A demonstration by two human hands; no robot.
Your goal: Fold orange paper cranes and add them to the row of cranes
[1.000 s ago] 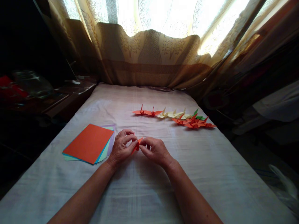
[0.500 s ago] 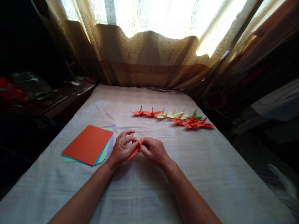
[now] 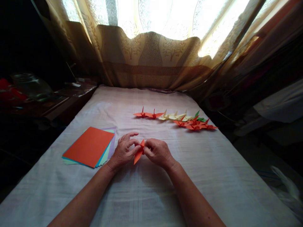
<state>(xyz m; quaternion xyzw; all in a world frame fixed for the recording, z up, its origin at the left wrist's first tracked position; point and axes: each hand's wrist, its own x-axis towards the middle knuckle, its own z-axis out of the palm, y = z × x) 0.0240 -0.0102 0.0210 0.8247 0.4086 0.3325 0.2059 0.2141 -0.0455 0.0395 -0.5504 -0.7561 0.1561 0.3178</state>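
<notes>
Orange folded paper piece (image 3: pixel 139 151), narrow and pointed, sits pinched between my two hands just above the pale cloth-covered table (image 3: pixel 213 176), near its middle. My left hand (image 3: pixel 123 150) grips its left side with thumb and forefinger, the other fingers curled loosely above. My right hand (image 3: pixel 158 152) pinches the upper end from the right, fingers closed tight on the paper. To my left, lying flat on the cloth, is a stack of coloured paper sheets (image 3: pixel 90 146) with an orange sheet on top and green, blue and purple edges showing beneath. Farther away, to the right, a row of finished paper cranes (image 3: pixel 176 118) in orange, cream and green rests on the cloth. Behind the table hangs a patterned beige curtain (image 3: pixel 151 60), brightly backlit.
</notes>
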